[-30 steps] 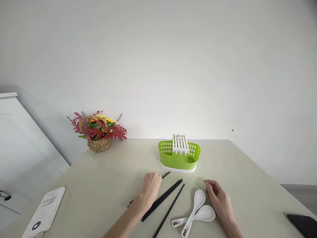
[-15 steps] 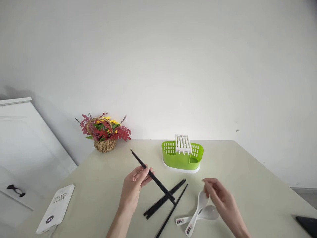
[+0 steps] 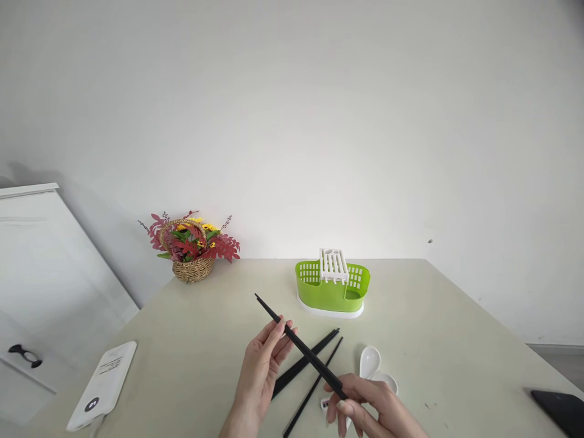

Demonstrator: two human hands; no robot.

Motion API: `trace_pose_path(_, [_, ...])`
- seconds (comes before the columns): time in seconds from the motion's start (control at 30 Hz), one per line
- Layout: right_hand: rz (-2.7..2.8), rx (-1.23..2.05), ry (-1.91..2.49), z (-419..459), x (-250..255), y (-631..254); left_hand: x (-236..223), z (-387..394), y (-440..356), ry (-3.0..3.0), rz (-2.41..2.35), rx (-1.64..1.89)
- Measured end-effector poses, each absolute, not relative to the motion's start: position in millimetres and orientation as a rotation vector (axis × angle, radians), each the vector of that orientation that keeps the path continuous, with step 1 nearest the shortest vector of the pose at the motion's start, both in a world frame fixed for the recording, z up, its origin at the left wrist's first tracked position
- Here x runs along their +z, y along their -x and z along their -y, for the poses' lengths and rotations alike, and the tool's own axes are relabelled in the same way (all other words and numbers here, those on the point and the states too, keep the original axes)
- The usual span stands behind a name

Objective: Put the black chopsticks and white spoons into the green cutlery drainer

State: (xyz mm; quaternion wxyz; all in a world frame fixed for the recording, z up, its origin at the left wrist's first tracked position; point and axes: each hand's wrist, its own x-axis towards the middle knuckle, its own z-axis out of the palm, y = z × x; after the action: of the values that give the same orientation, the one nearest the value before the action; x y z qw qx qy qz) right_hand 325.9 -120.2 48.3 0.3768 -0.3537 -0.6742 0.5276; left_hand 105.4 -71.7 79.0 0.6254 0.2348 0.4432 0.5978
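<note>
A black chopstick (image 3: 298, 345) is held slanted above the table. My left hand (image 3: 264, 371) pinches it near its middle with fingertips, and my right hand (image 3: 365, 404) grips its lower end. Under them several more black chopsticks (image 3: 305, 364) lie on the beige table (image 3: 196, 340). Two white spoons (image 3: 371, 368) lie partly hidden behind my right hand. A green cutlery holder (image 3: 332, 289) with a white slotted insert stands farther back, apart from both hands.
A wicker basket of red and yellow flowers (image 3: 191, 246) stands at the back left by the wall. A white flat packet (image 3: 101, 384) lies at the front left, a black phone (image 3: 559, 409) at the right edge. A white cabinet (image 3: 41, 255) stands left of the table.
My left hand took one chopstick off the table and lifted it. My right hand left the spoons, moved left and closed on the chopstick's lower end.
</note>
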Motion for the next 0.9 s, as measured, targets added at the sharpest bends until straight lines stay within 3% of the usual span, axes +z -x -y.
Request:
trace_pose_path(0.67, [1.557, 0.987, 1.209, 112, 51, -331, 92, 63, -112, -0.794, -1.143, 1.404])
trace_pose_path(0.9, [1.505, 1.079, 1.093, 103, 39, -343, 113, 42, -106, -0.88, -1.125, 1.519])
